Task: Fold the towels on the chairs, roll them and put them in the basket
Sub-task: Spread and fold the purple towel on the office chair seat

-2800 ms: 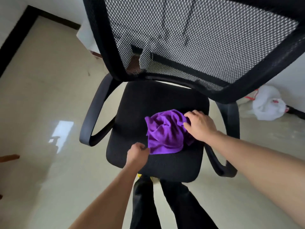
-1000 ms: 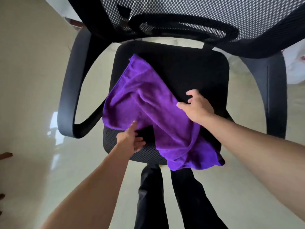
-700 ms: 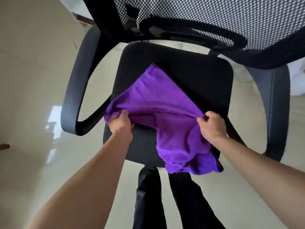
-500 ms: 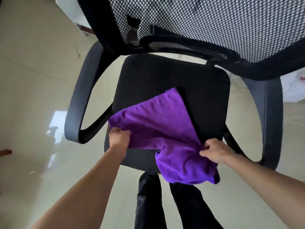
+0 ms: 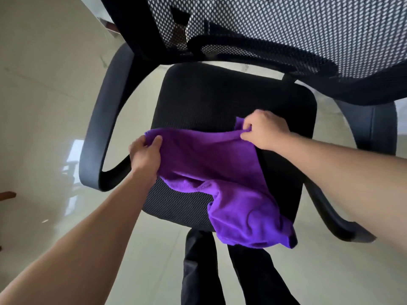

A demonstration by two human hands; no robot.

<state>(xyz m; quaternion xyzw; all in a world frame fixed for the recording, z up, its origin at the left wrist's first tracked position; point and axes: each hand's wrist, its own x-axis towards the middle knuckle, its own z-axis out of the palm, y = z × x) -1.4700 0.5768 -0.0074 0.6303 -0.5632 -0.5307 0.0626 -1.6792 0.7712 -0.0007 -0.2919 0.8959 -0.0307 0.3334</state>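
Note:
A purple towel (image 5: 220, 172) lies over the front half of a black office chair's seat (image 5: 220, 100). Its near end hangs crumpled past the seat's front edge on the right. My left hand (image 5: 145, 153) grips the towel's far left corner, thumb on top. My right hand (image 5: 264, 130) pinches the far right corner, and a small tip of cloth sticks up beyond its fingers. The edge between my hands is pulled nearly straight above the seat. No basket is in view.
The chair's mesh backrest (image 5: 286, 34) fills the top of the view. Curved armrests stand at the left (image 5: 99, 128) and right (image 5: 374, 128). Pale glossy floor (image 5: 44, 84) surrounds the chair. My dark trouser legs (image 5: 202, 271) show below the seat.
Both hands have lifted the towel's near corners and carried them away from me over the seat, folding the cloth back; earlier the towel was spread diagonally from a crumpled heap.

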